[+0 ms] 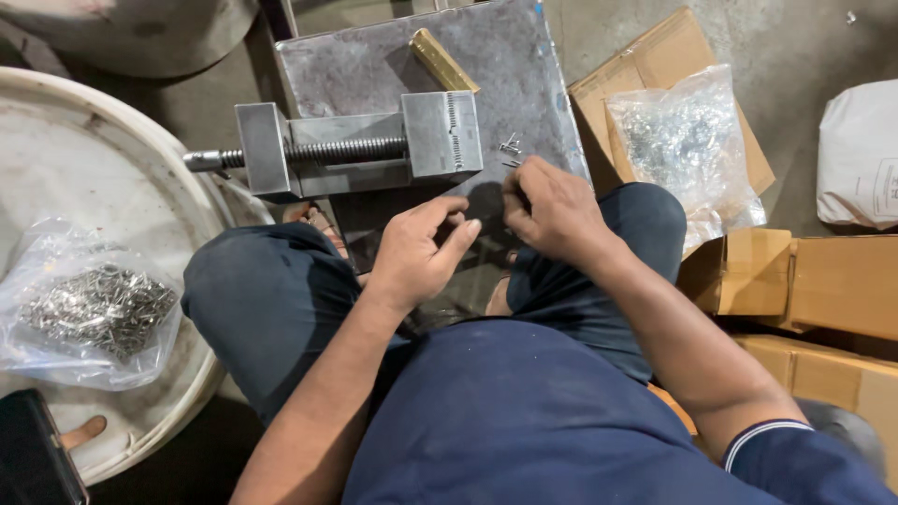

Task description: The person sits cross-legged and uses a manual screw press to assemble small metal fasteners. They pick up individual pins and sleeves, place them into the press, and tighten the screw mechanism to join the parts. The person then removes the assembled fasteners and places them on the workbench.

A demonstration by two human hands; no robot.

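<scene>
Small metal pins (511, 147), a loose cluster, lie on the grey metal plate (524, 84) just right of the vise (360, 148) and just above the right hand's fingertips. Right hand (552, 213) is on the plate's near edge, knuckles up, fingers curled in tight toward the pins; whether a pin is pinched between them is hidden, probably something small there but can't tell. Left hand (418, 251) sits just beside it, to the left, thumb and forefinger drawn narrow and close together, other fingers loosely bent; nothing visible in its grip. The two hands are near, fingertips almost meeting, not clearly touching.

Vise: steel, square jaw block to the right, threaded screw running left to a smaller block, handle stub poking off the plate's left edge. It lies on the plate, above the left hand. Brass-coloured bar (443, 60) lies tilted on the plate behind the vise.

Person sits cross-legged, dark blue trousers, knees either side of the plate.

Left: round white tray (56, 140) holding a clear bag of metal parts (89, 309); dark case (33, 458) at its lower edge. Right: second clear bag of parts (683, 140) lying on a cardboard box (655, 56), more brown boxes (823, 281) below it, white sack (861, 154) at far right.
</scene>
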